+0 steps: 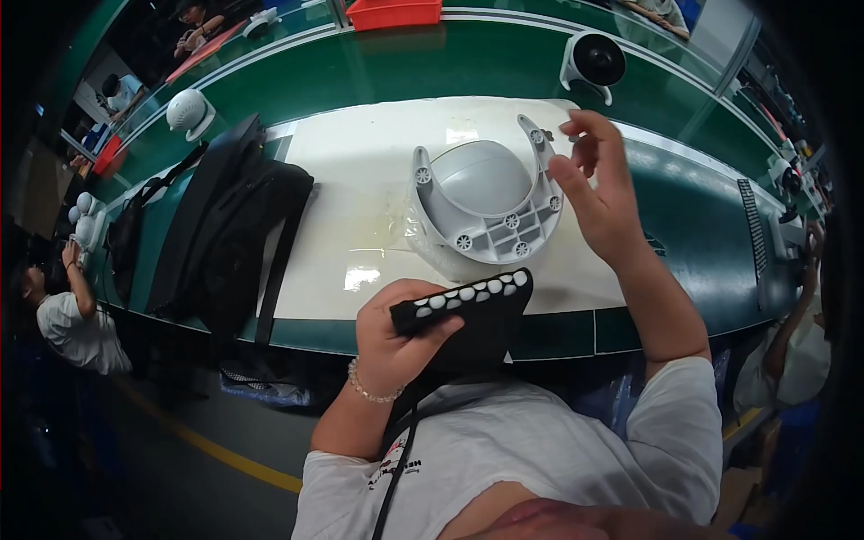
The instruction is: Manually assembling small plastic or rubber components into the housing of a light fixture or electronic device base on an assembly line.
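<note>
Black sheet [500,308] of white pads [467,294] is pinched in our left hand [391,335]; our right hand [601,180], fingers parted, is near the upturned grey fan base [486,223] on the surface [346,180]. Probably we apply pads; the next one needs careful aligning.

Head-worn fisheye view, from above, facing down over the workbench [697,216], near (straight edges bowed)

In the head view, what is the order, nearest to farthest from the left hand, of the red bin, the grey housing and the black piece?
From the left hand:
1. Black piece: held in it.
2. Grey housing: ahead and to the right.
3. Red bin: far ahead, at the view's top edge.
</note>
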A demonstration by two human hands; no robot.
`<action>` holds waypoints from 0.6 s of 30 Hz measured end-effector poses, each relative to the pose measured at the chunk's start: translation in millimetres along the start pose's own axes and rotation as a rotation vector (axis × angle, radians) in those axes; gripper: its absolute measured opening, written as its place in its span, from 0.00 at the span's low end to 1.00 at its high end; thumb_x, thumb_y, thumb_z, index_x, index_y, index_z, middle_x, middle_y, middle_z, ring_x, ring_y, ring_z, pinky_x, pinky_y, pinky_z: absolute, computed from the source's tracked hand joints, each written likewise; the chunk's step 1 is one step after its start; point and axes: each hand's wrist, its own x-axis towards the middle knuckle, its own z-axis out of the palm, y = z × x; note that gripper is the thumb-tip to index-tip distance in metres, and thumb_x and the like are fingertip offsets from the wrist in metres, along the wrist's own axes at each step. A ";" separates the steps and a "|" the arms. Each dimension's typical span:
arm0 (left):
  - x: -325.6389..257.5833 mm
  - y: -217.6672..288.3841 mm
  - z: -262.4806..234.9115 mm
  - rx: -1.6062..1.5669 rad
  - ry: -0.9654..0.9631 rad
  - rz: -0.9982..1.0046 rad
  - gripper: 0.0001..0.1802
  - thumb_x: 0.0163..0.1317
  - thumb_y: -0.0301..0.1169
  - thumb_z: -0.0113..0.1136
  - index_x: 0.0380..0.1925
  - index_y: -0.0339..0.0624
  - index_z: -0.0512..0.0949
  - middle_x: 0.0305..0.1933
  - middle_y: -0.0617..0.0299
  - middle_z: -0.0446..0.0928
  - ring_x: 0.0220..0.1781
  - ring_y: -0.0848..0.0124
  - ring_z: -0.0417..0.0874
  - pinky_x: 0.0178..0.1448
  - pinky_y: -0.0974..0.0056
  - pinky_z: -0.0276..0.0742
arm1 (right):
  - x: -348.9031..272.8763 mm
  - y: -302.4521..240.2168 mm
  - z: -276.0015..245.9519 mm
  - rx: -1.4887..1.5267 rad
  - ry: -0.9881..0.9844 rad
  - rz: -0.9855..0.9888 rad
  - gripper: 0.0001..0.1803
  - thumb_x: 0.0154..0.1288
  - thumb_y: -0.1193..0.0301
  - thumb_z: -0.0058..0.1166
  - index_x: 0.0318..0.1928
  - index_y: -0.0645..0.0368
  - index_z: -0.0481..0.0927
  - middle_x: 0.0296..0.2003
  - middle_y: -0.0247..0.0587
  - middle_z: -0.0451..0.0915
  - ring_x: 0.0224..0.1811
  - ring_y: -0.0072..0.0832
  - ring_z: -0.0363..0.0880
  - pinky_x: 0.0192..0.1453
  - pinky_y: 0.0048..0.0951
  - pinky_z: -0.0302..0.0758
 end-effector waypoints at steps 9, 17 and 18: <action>7.3 6.0 21.9 0.210 -0.089 0.140 0.11 0.43 0.21 0.64 0.30 0.36 0.77 0.34 0.57 0.76 0.30 0.65 0.79 0.35 0.68 0.73 | -27.8 -55.3 16.5 -0.068 -0.441 -0.449 0.10 0.49 0.72 0.60 0.34 0.57 0.79 0.43 0.37 0.74 0.46 0.35 0.69 0.52 0.35 0.64; 7.0 -2.9 24.5 0.281 -0.052 0.210 0.14 0.39 0.21 0.63 0.30 0.37 0.76 0.32 0.55 0.76 0.30 0.61 0.79 0.34 0.66 0.73 | -38.1 -47.8 18.9 -0.205 -0.390 -0.739 0.09 0.45 0.74 0.61 0.29 0.54 0.76 0.41 0.36 0.75 0.46 0.35 0.71 0.45 0.34 0.66; 6.8 -0.9 22.7 0.267 -0.077 0.164 0.13 0.40 0.21 0.64 0.30 0.36 0.76 0.32 0.55 0.76 0.29 0.61 0.79 0.33 0.67 0.73 | -38.5 -45.7 18.8 -0.202 -0.393 -0.741 0.09 0.45 0.74 0.61 0.29 0.54 0.76 0.41 0.36 0.75 0.46 0.35 0.71 0.45 0.34 0.66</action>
